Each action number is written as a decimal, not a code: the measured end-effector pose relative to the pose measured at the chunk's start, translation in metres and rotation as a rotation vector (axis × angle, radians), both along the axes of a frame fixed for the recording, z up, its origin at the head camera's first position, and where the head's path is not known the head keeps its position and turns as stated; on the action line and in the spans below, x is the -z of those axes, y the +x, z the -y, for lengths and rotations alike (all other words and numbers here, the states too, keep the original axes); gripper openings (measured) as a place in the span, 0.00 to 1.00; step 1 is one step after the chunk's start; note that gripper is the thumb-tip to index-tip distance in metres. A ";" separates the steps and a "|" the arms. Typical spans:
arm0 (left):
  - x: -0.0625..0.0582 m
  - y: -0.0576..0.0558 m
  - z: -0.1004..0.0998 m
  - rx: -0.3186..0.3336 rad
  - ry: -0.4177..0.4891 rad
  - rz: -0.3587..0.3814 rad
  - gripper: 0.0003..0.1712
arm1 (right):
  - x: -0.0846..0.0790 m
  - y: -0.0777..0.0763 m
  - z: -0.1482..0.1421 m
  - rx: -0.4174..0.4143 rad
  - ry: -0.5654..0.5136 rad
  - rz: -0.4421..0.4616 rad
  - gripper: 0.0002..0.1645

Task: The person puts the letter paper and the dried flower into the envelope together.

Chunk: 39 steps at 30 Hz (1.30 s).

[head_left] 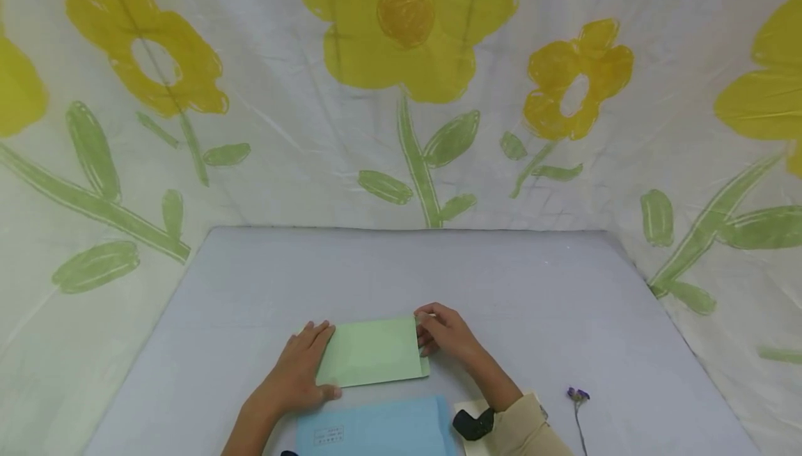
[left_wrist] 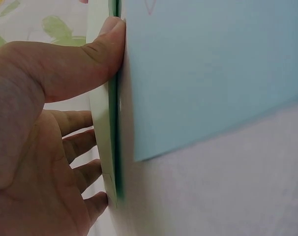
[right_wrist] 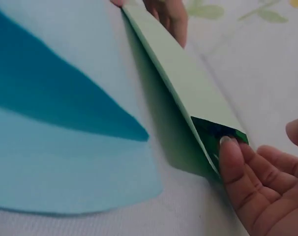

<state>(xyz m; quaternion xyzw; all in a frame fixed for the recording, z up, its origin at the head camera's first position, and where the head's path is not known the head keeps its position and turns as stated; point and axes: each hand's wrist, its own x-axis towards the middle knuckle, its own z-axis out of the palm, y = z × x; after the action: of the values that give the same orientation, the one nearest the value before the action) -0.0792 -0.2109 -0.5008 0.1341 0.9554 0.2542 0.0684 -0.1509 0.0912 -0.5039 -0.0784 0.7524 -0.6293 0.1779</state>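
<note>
A pale green envelope [head_left: 370, 351] lies across the middle of the table, its mouth toward the right. My left hand [head_left: 303, 369] holds its left end, thumb along the near edge and fingers spread toward the far edge. In the left wrist view the thumb [left_wrist: 102, 54] presses at that edge. My right hand [head_left: 447, 334] is at the envelope's right end, some fingertips inside the mouth. The right wrist view shows the mouth gaping, with a dark green and blue inside. The right thumb [right_wrist: 297, 132] stands apart from those fingers.
A light blue envelope [head_left: 376, 428] with printed writing lies just nearer me. A cream paper piece [head_left: 473, 411] is partly hidden under my right forearm. A dried purple flower [head_left: 578, 395] on a thin stem lies at the right. A flower-painted sheet [head_left: 301, 184] hangs behind the table.
</note>
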 end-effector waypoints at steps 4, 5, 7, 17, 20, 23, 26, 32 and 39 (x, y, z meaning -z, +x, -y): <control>0.000 0.000 0.000 -0.004 -0.003 0.014 0.60 | 0.000 -0.001 0.001 -0.013 -0.020 0.073 0.24; 0.000 0.000 0.000 -0.004 -0.005 0.016 0.60 | 0.000 -0.001 0.001 -0.022 -0.032 0.093 0.24; -0.001 0.000 0.000 -0.002 -0.008 0.018 0.59 | -0.002 -0.002 0.000 -0.040 -0.061 0.133 0.26; -0.005 0.001 0.000 -0.003 -0.009 0.027 0.59 | -0.002 -0.008 -0.006 -0.088 -0.176 0.300 0.32; -0.005 0.001 0.000 -0.004 -0.006 0.029 0.59 | -0.001 -0.010 -0.007 -0.092 -0.199 0.326 0.34; -0.006 0.001 -0.001 -0.004 -0.001 0.028 0.59 | 0.000 -0.011 -0.008 -0.106 -0.225 0.348 0.38; -0.006 0.001 -0.001 -0.002 -0.002 0.026 0.59 | 0.000 -0.011 -0.007 -0.118 -0.258 0.373 0.42; -0.007 0.001 -0.002 -0.004 -0.002 0.029 0.59 | -0.001 -0.011 -0.004 -0.142 -0.338 0.414 0.44; -0.006 0.001 -0.002 -0.008 -0.005 0.032 0.59 | -0.001 -0.007 -0.005 -0.103 -0.299 0.383 0.37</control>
<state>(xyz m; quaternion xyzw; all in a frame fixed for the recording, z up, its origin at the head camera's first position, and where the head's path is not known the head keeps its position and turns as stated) -0.0785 -0.2094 -0.4952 0.1258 0.9554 0.2541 0.0828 -0.1584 0.0966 -0.5033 -0.0214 0.5983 -0.7273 0.3356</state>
